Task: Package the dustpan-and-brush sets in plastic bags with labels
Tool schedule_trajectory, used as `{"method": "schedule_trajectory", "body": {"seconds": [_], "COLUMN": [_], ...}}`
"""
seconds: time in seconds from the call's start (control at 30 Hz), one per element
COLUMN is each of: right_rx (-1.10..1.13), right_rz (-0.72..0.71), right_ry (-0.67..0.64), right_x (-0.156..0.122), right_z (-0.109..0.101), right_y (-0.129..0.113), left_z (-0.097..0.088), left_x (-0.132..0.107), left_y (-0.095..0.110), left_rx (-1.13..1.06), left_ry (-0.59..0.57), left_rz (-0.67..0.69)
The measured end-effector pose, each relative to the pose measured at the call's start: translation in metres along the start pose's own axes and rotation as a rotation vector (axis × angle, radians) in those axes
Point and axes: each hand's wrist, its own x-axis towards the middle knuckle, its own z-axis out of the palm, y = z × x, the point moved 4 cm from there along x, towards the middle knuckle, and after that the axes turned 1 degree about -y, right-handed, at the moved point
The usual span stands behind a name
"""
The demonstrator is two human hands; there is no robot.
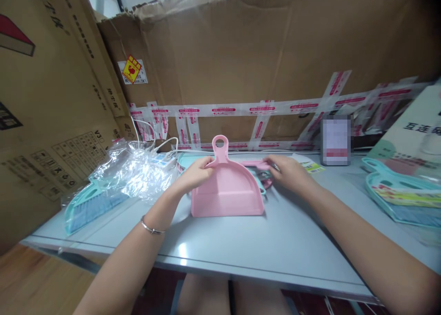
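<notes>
A pink dustpan stands nearly upright over the table, its ring-ended handle pointing up. My left hand grips it at the upper left, with the thumb on the front near the base of the handle. My right hand is closed on the end of a pink handle. Whatever that handle belongs to is hidden behind the dustpan. Parts of teal and pink items show behind the dustpan, mostly covered.
On the left lies a teal brush under crumpled clear plastic bags. A teal dustpan with brush lies at the right. A phone leans against a large cardboard box along the back. Another carton rises at the left.
</notes>
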Motion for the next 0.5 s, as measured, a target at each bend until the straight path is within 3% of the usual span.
{"method": "schedule_trajectory", "body": {"seconds": [0.2, 0.3, 0.33, 0.4, 0.5], "right_rx": [0.272, 0.581, 0.717, 0.884, 0.823], "right_rz": [0.127, 0.185, 0.197, 0.185, 0.123], "right_ry": [0.659, 0.843, 0.846, 0.728, 0.446], "right_x": [-0.006, -0.01, -0.01, -0.01, -0.012], "right_z": [-0.056, -0.07, -0.071, -0.066, -0.05], "right_y": [0.005, 0.005, 0.002, -0.015, -0.055], "left_z": [0.002, 0.004, 0.005, 0.005, 0.006], "left_x": [0.001, 0.002, 0.002, 0.002, 0.003], "left_y": [0.001, 0.0, -0.001, -0.003, -0.006], "left_rx": [-0.14, -0.196, -0.203, -0.206, -0.222], "left_ry": [-0.044, -0.07, -0.074, -0.077, -0.073], "left_rz": [0.105, 0.112, 0.107, 0.087, 0.068]}}
